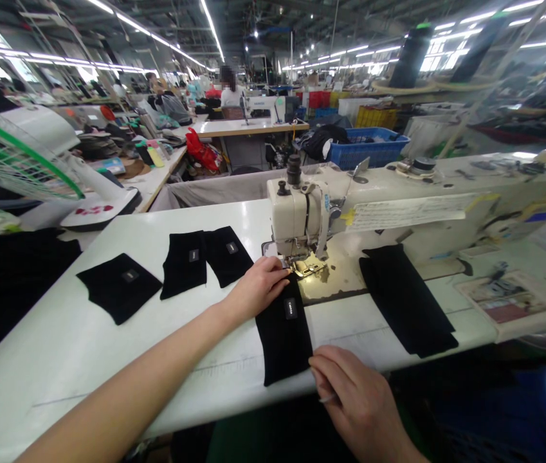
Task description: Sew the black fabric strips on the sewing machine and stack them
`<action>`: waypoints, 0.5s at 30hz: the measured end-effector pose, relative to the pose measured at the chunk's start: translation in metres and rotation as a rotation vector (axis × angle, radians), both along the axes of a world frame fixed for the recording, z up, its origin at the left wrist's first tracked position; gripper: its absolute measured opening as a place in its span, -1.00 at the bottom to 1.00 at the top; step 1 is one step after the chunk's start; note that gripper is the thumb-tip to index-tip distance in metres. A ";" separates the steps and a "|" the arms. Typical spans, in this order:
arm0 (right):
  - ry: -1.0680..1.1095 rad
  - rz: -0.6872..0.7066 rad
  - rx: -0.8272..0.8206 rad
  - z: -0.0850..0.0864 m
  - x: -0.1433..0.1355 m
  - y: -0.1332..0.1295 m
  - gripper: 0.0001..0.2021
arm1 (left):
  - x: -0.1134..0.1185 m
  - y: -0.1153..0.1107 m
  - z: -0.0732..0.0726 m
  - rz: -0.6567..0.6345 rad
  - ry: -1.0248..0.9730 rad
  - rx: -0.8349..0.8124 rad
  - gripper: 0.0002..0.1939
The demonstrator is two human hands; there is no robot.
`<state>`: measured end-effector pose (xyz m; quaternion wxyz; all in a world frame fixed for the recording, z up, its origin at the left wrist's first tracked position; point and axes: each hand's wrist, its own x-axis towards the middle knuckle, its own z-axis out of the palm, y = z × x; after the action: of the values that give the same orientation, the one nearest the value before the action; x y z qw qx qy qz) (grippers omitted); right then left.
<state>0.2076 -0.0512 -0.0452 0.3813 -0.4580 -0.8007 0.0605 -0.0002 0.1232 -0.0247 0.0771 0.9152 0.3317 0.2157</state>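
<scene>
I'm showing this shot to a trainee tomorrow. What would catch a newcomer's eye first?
Probably the cream sewing machine at centre, its lamp lighting the needle area. Just below, the left hand and right hand hold a black fabric piece with a small label under the foot. Three similar black pieces lie to the left on the white table.

Long ceiling tubes (212, 29) light the hall brightly and evenly, with window glare blown out at both upper corners. A small lamp throws a warm, glaring patch on the needle plate (318, 273) under the machine head. Wide-lens bending curves the edges, and the right side smears into blur.
</scene>
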 end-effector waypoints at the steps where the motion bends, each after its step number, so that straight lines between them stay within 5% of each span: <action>1: -0.002 -0.001 -0.007 0.001 0.000 0.001 -0.79 | 0.000 0.001 0.000 0.000 0.001 0.000 -0.76; 15: -0.131 0.022 -0.046 0.006 0.004 -0.005 -0.61 | 0.001 0.002 0.008 0.001 0.089 0.050 -0.74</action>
<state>0.2118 -0.0562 -0.0392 0.3168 -0.4607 -0.8274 0.0527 0.0008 0.1250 -0.0167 0.0392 0.9253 0.3299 0.1830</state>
